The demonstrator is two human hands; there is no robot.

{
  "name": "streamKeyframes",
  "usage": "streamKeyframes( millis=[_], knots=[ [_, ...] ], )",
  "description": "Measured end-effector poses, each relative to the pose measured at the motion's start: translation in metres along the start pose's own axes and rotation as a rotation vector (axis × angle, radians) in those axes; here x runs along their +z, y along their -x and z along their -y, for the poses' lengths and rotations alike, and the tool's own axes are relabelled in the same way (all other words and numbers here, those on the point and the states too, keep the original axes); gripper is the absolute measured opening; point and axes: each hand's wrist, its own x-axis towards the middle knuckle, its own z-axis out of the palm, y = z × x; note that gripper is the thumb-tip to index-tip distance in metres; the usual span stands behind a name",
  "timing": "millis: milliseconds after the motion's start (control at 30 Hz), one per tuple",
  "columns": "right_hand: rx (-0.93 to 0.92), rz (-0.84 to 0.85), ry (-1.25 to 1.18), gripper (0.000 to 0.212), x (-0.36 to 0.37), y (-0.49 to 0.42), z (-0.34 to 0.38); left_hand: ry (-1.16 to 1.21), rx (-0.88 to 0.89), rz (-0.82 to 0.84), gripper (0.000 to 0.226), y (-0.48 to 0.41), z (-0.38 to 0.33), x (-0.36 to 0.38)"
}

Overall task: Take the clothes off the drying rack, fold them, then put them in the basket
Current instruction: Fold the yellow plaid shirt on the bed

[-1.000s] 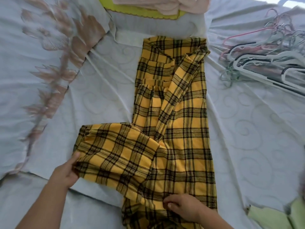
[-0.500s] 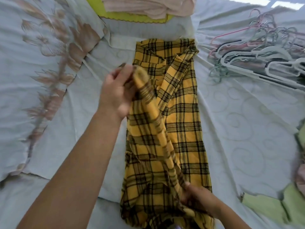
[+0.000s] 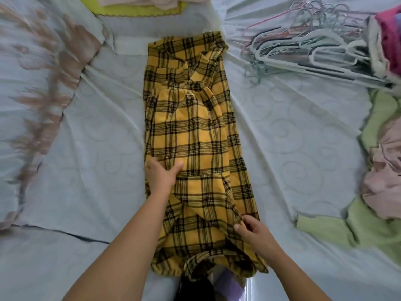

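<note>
Yellow plaid garment [image 3: 195,137] lies lengthwise on the bed [image 3: 86,148], sleeve folded in, stretching ahead of both our hands. Left hand [image 3: 161,177] presses flat on its left edge, thumb spread. Right hand [image 3: 253,233] pinches the right edge, fingers [image 3: 238,228] curled. Hangers [image 3: 314,53] well ahead-right of those fingers.

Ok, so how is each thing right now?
Garment, flat on the bed, sides folded in.
Left hand, resting on the garment's left edge.
Right hand, pinching its right edge.
Hangers, piled in a heap.
Green cloth, crumpled.
</note>
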Motion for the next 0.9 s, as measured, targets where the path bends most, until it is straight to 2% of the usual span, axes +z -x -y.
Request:
streamKeyframes(
  millis=[67, 133, 167, 267, 367, 467, 567, 700, 733, 800, 900],
  knots=[
    [0.064, -0.103, -0.157, 0.02, -0.003, 0.001, -0.011, -0.102, 0.174, 0.05, 0.078, 0.01, 0.01, -0.001],
    [0.143, -0.179, -0.137, 0.022, -0.009, 0.005, -0.023, -0.152, 0.253, 0.076, 0.073, 0.017, 0.021, -0.004],
    [0.166, -0.186, -0.058, 0.022, -0.013, 0.007, -0.027, -0.122, 0.215, 0.041, 0.072, 0.02, 0.027, -0.008],
    [0.121, -0.26, 0.169, 0.023, -0.017, 0.006, -0.035, -0.051, -0.062, -0.107, 0.072, 0.028, 0.055, -0.023],
    [0.006, -0.419, 0.192, 0.031, -0.014, 0.001, -0.034, 0.11, -0.236, 0.017, 0.073, 0.048, 0.097, -0.026],
    [0.048, -0.393, 0.096, 0.034, -0.003, -0.002, -0.032, 0.214, -0.302, 0.141, 0.061, 0.07, 0.126, -0.024],
    [0.133, -0.287, 0.131, 0.028, -0.002, -0.002, -0.031, 0.314, -0.323, 0.3, 0.053, 0.087, 0.142, -0.023],
    [0.218, -0.077, -0.15, 0.019, -0.011, 0.011, -0.023, 0.491, -0.187, 0.296, 0.045, 0.1, 0.15, -0.038],
    [0.214, -0.064, -0.135, 0.021, -0.011, 0.014, -0.023, 0.534, -0.154, 0.3, 0.046, 0.104, 0.15, -0.044],
    [0.186, -0.082, 0.045, 0.028, -0.008, 0.018, -0.027, 0.517, -0.13, 0.351, 0.057, 0.111, 0.152, -0.05],
    [0.119, -0.12, 0.225, 0.033, -0.004, 0.016, -0.03, 0.446, -0.22, 0.401, 0.064, 0.115, 0.162, -0.049]
  ],
)
